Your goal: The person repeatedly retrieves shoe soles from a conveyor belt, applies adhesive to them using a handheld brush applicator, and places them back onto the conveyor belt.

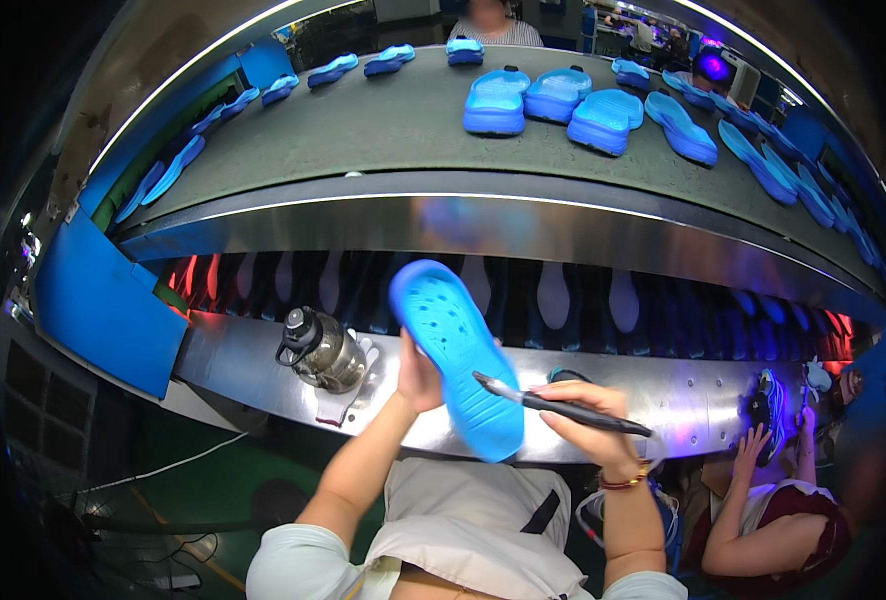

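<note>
A blue shoe sole (463, 350) is held up over the metal ledge, its inner face with small holes turned toward me. My left hand (419, 372) grips it by its left edge, with most of the fingers hidden behind it. Pinched in my right hand (593, 428) is a black-handled brush (563, 408). Its dark tip lies at or just over the middle of the sole; I cannot tell whether it touches.
Many blue soles (494, 103) lie on the dark conveyor belt (363, 135) beyond. A dark bottle (321, 350) and a white glove (337, 400) sit on the metal ledge (233, 350) at left. Another person's hand (751, 450) works at right. Sole shapes line the slot below the belt.
</note>
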A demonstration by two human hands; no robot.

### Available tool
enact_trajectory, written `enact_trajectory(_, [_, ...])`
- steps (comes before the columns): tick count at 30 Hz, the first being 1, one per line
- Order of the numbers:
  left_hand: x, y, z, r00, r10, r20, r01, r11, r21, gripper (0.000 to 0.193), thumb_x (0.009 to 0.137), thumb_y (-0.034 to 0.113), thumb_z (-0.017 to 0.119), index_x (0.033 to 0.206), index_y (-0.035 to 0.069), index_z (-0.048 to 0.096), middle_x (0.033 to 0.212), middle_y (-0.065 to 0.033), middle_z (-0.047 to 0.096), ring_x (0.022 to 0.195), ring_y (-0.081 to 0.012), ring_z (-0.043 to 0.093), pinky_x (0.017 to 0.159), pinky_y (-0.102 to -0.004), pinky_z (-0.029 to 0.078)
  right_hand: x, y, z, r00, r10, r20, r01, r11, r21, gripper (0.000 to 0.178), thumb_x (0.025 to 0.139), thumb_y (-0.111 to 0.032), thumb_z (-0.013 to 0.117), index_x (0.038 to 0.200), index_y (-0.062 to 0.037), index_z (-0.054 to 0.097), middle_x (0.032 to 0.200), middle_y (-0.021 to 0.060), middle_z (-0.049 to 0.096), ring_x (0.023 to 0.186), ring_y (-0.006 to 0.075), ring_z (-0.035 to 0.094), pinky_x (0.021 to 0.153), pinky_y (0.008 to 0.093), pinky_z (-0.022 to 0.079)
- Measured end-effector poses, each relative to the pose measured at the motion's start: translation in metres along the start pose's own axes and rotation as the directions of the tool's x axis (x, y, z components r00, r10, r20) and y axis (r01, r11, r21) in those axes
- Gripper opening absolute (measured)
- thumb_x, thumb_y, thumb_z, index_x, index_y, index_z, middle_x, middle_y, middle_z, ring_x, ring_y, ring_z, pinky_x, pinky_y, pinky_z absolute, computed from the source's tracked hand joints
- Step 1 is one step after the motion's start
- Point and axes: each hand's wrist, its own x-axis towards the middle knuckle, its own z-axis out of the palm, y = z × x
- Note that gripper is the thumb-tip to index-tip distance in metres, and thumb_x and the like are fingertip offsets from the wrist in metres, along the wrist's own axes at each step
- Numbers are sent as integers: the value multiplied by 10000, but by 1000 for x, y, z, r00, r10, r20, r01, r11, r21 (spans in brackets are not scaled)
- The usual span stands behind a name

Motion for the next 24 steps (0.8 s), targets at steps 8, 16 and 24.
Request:
enact_trajectory(8, [-2, -48, -11, 982, -87, -166, 68, 990, -120, 950, 717, 786, 222, 1309, 51, 327, 1203, -236, 456, 1085, -378, 467, 931, -532, 351, -20, 55, 15, 972, 184, -144, -163, 976, 143, 158, 713, 14, 665, 869, 32, 650, 878, 84, 646, 834, 137, 598, 778, 247, 464])
enact_trajectory(16, [11, -52, 27, 983, 69, -168, -56, 995, 79, 960, 723, 787, 149, 1259, 20, 364, 1156, -208, 493, 1055, -312, 504, 901, -454, 413, 8, 45, -6, 963, 239, -123, -183, 918, 353, 156, 759, 24, 605, 910, 53, 627, 889, 138, 649, 816, 162, 623, 767, 253, 490])
enact_trajectory(24, [6, -30, 30, 924, 309, -223, -270, 944, 190, 918, 735, 771, 147, 1199, 24, 413, 1081, -185, 533, 982, -296, 540, 864, -428, 445, 1, 17, 39, 947, -303, 112, 320, 834, -450, 172, 614, -10, 663, 776, -43, 615, 780, 104, 626, 741, 249, 602, 649, 314, 467])
